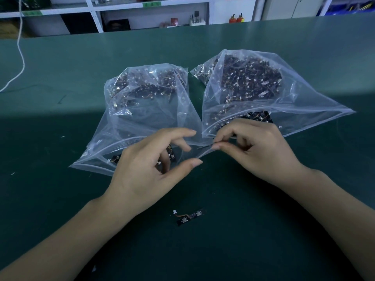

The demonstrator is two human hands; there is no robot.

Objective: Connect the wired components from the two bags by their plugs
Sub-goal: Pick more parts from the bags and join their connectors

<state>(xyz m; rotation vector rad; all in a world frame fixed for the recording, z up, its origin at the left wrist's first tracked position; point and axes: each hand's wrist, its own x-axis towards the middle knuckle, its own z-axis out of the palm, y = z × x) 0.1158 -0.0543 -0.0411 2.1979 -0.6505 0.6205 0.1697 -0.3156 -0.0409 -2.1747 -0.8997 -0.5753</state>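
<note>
Risk: your right hand pinches something thin and dark, prob. a part, at the left bag mouth; a snagged wire could drag extras out. Left hand fingers are apart, curled over that opening, gripping nothing. Right bag at 1 o'clock; loose wired board at 6 on the surface.

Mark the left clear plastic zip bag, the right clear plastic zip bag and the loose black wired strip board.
left clear plastic zip bag (142,118), head view, upper film.
right clear plastic zip bag (294,118), head view, film near mouth.
loose black wired strip board (189,217), head view, board middle.
</note>
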